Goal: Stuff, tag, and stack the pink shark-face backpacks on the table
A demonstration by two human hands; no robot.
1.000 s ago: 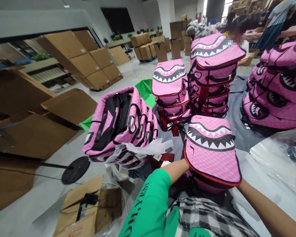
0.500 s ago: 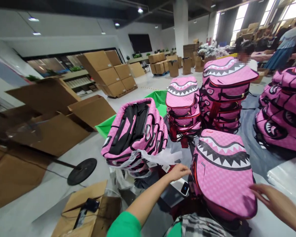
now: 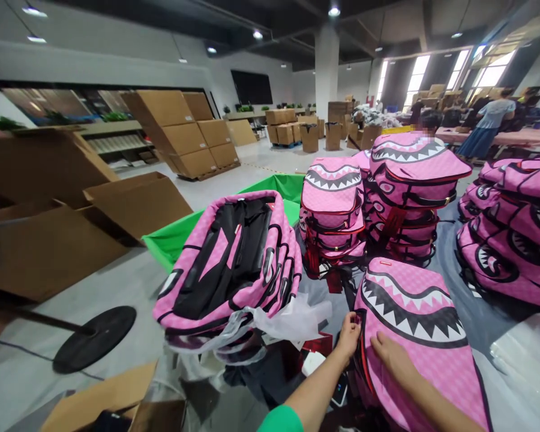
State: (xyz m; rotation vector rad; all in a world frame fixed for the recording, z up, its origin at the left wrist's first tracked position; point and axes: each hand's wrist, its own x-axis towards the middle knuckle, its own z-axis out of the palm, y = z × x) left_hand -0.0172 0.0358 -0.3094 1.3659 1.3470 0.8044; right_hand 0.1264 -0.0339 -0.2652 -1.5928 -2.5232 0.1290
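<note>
Pink quilted shark-mouth backpack [image 3: 416, 360] lies at lower right of frame. Left hand [image 3: 348, 337] pinched on its red-trimmed edge; right hand [image 3: 387, 353] open, flat on its face, just beside left. Clear plastic bag [image 3: 292, 320] near left hand, touching pile of pink backpacks [image 3: 225, 270] with black back panels; stacked shark backpacks [image 3: 409, 192] behind.

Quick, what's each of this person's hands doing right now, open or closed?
Left hand: closed, pinching the red-trimmed edge of the pink shark-print backpack; exact grip hidden.
Right hand: open, fingers resting on the backpack's front.
</note>
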